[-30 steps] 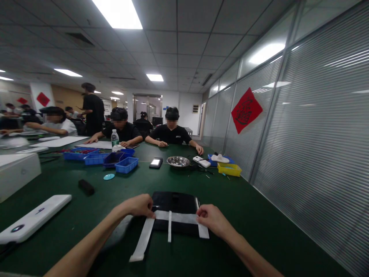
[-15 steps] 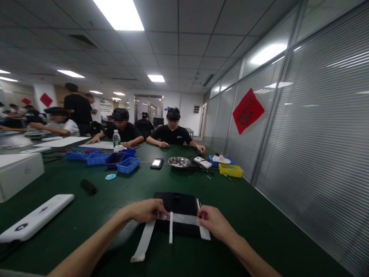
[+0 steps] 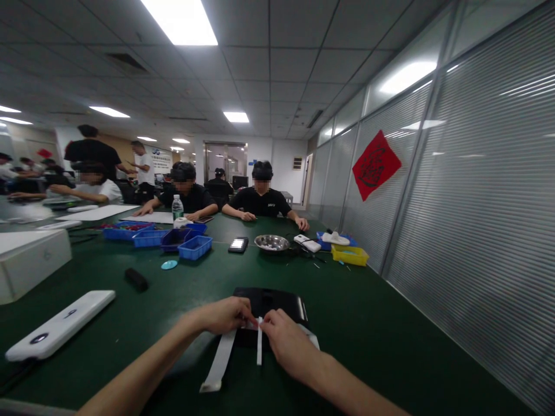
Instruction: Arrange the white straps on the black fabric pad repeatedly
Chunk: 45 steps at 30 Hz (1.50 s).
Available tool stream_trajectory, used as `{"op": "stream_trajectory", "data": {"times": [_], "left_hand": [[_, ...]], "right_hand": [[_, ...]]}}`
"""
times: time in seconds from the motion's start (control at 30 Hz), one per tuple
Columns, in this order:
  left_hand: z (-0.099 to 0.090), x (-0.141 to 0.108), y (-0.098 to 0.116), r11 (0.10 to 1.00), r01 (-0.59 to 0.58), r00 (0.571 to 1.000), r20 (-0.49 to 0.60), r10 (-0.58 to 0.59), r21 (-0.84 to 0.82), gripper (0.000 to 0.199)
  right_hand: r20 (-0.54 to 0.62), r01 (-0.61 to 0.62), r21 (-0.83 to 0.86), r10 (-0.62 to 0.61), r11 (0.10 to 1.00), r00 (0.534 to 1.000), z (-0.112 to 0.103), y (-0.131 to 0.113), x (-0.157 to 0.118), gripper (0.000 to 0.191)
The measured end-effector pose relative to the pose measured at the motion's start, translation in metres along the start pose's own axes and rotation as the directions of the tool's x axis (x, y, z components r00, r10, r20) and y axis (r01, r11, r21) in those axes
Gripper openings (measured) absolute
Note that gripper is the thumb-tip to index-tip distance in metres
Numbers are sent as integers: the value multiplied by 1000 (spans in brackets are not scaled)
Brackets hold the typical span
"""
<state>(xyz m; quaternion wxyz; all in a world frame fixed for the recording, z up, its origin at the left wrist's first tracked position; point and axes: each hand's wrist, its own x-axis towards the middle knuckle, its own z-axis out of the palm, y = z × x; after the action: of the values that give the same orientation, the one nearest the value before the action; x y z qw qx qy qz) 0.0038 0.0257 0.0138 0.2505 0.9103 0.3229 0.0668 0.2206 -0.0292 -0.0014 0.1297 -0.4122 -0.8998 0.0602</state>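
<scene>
A black flat object (image 3: 277,300) lies on the green table in front of me, with white straps across it. One wide strap (image 3: 220,361) hangs from its left side toward me, and a narrow white strip (image 3: 259,346) runs down from its middle. My left hand (image 3: 228,315) is closed at the cross strap, just left of the narrow strip. My right hand (image 3: 288,338) has its fingertips pinched at the top of the narrow strip, close to my left fingertips. It hides much of the right strap (image 3: 310,335).
A white power bank (image 3: 60,326) and a black cylinder (image 3: 136,279) lie to the left, near a white box (image 3: 34,260). Farther back are blue trays (image 3: 195,247), a metal bowl (image 3: 272,243), a yellow tray (image 3: 349,255) and a bottle (image 3: 177,209). People sit across the table.
My right hand has moved left from the right strap to the narrow strip, beside my left hand. My left hand stays at nearly the same place. A standing person at the back left has shifted.
</scene>
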Motion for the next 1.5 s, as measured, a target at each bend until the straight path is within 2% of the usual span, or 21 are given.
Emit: {"op": "stream_trajectory", "data": {"times": [0.2,0.4,0.53,0.7,0.83,0.93,1.07,1.2,1.37,1.5], "left_hand": [[0,1,-1,999,-38,999,-16,38,-7,31],[0,0,0,1000,-10,1000,-12,10,-29,33],[1,1,-1,1000,-4,1000,-17,4,-28,33],[3,2,-4,1000,5,1000,-25,-5,-11,40],[2,2,-5,1000,6,1000,-22,-6,-11,36],[2,2,-3,999,26,999,-23,-26,-19,34],[-1,0,0,998,50,999,-18,-51,-39,35],[-4,-3,1,998,46,999,-1,-46,-33,33],[-7,-3,4,999,31,999,5,-31,-33,30],[-4,-1,7,1000,20,1000,2,-20,22,37]], "right_hand": [[20,16,-85,-14,996,1000,3,-10,-13,41],[37,18,-64,-15,998,999,18,-12,-26,49],[38,23,-58,-21,998,999,20,-11,-29,49],[34,9,-32,-8,999,999,14,-15,-30,45],[73,6,29,-9,1000,997,-6,-17,-25,35],[73,-14,94,7,995,997,-24,-9,-16,32],[97,-155,155,141,976,985,-36,16,-9,31],[86,-198,223,183,954,979,-38,36,-15,29],[74,-196,272,182,942,980,-38,39,-21,27],[55,-203,248,196,947,979,-31,42,-18,22]]}}
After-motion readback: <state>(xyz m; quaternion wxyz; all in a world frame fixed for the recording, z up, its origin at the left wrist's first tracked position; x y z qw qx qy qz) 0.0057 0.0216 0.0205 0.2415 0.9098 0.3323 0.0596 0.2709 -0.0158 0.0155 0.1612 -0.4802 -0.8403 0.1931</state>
